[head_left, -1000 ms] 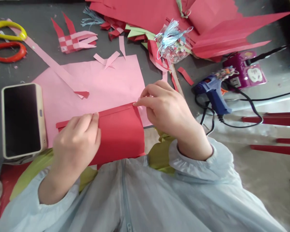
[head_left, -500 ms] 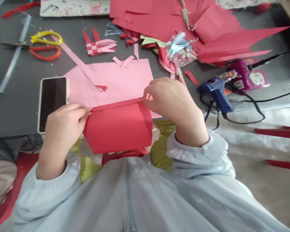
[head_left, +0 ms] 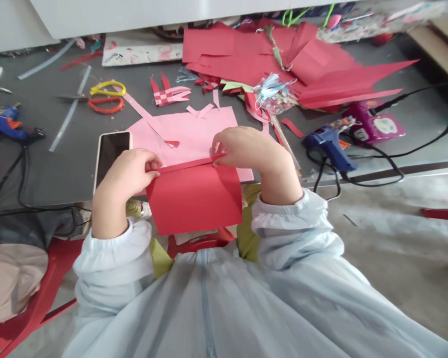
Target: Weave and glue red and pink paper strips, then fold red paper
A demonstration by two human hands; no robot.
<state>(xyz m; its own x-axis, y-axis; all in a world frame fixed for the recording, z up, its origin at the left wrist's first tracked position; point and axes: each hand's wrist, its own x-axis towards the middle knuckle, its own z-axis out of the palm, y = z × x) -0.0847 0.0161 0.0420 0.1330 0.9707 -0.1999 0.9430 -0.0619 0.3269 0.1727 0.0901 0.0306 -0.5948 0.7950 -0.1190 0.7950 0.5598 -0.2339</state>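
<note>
A sheet of red paper [head_left: 197, 201] hangs over the table's near edge, a narrow strip folded along its upper side. My left hand [head_left: 129, 171] pinches the left end of that fold, thumb against fingers. At the right part of the fold, my right hand [head_left: 242, 146] is closed on the paper with its thumb and fingertips. Beneath and beyond lies a sheet of pink paper [head_left: 194, 127], with a long pink strip [head_left: 142, 109] and small scraps on it. A phone [head_left: 110, 149] lies partly behind my left hand.
Scissors [head_left: 104, 97] with yellow and red handles lie at the left. A small woven red-and-pink paper piece [head_left: 168, 93] is near the middle. Red sheets [head_left: 242, 49] are piled at the back. Blue glue guns with cords sit right [head_left: 330, 146] and left [head_left: 7, 122].
The view has shifted, so more of the table's left and back shows. Both hands still hold the folded edge; my left fingers have shifted slightly on it.
</note>
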